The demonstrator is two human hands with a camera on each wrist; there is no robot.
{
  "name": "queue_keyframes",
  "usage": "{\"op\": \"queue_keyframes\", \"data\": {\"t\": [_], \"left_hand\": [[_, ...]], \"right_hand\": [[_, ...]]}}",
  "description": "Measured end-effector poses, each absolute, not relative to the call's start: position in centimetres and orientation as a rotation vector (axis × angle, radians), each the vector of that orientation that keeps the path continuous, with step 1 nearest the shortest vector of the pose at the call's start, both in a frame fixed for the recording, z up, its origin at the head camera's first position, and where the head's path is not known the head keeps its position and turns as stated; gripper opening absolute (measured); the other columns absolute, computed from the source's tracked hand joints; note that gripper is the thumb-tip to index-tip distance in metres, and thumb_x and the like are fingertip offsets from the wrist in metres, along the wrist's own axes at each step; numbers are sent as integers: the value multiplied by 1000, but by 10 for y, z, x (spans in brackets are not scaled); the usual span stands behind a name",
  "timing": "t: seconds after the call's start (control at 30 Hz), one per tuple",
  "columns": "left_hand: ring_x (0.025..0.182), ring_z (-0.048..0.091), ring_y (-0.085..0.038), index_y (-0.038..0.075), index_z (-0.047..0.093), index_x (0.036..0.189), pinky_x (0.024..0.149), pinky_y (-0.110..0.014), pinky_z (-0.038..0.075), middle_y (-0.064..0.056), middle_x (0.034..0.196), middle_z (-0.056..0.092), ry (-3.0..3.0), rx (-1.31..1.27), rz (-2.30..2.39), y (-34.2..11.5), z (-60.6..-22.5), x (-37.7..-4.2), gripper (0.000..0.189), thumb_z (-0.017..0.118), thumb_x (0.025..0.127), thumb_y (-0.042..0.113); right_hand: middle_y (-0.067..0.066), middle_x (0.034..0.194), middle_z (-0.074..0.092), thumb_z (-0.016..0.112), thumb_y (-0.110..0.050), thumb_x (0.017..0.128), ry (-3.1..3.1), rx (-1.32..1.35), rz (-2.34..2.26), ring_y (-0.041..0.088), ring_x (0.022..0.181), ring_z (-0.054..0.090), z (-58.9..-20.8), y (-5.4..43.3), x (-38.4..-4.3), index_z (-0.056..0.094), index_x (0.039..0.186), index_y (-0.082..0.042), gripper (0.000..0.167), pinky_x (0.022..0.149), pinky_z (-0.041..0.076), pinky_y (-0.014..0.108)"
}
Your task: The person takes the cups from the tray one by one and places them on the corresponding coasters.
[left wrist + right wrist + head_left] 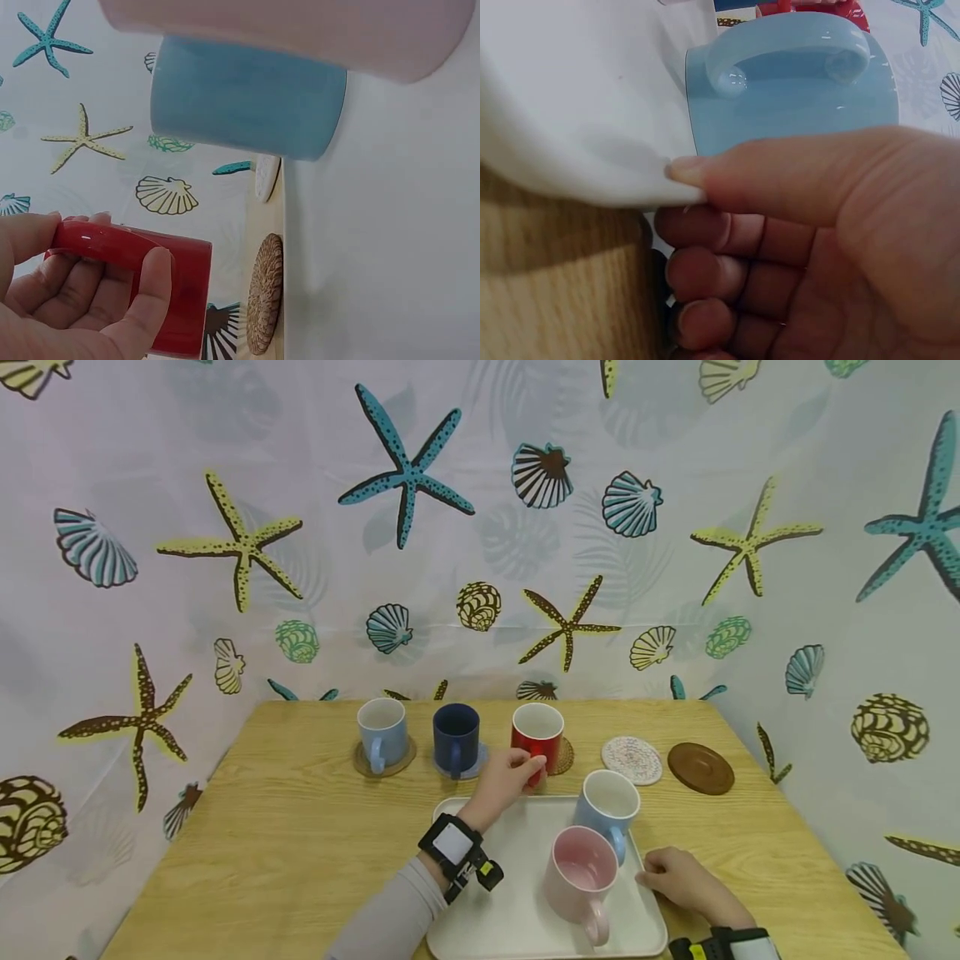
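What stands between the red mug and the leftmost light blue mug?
The dark blue mug on its coaster; the head view shows it between the red mug and light blue mug.

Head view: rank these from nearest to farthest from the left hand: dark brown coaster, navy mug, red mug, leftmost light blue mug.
1. Red mug: its handle is in the left hand.
2. Navy mug: just left of the red one.
3. Leftmost light blue mug: left end of the row.
4. Dark brown coaster: right end.
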State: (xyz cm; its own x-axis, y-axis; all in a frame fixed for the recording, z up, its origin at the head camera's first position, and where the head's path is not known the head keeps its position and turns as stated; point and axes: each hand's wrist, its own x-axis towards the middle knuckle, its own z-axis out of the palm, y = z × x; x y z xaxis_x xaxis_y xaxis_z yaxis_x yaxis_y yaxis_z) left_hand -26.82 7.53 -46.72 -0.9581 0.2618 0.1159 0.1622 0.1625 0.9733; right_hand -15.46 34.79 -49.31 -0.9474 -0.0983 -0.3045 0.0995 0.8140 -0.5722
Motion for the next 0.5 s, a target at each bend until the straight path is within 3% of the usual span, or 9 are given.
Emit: {"op": "queue_keyframes", "data": {"t": [0.1,0.23,0.37,0.5], "left_hand": [[64,54,-11,3,72,81,59,-21,46,-11,76,70,2379,419,1929,83,-470,-280,31,66,93,30],[65,56,-9,4,73,80,60,-22,50,-9,78,73,2398,381,1923,93,-476,-294,30,66,93,31],[68,59,-9,3,74,82,67,-34,59,-9,80,73,2363,326,1963,103,-483,-306,29,66,93,29],[70,62,-9,3,74,85,70,-40,60,-9,82,73,2331,290,2000,113,-490,-315,27,67,92,28]], "right_hand": [[-1,62,42,65,-14,90,2679,23,-867,14,60,43,-493,349,-155,51,69,-8,26,56,32,24],[-1,61,42,65,-13,89,2688,31,-878,14,60,43,-495,350,-154,51,68,-8,26,56,31,24],[-1,62,42,65,-14,89,2679,-6,-904,14,61,43,-495,351,-154,51,69,-7,25,56,32,23],[-1,62,42,65,-14,89,2671,-5,-911,14,61,43,-495,352,-153,51,69,-7,25,56,32,23]]}}
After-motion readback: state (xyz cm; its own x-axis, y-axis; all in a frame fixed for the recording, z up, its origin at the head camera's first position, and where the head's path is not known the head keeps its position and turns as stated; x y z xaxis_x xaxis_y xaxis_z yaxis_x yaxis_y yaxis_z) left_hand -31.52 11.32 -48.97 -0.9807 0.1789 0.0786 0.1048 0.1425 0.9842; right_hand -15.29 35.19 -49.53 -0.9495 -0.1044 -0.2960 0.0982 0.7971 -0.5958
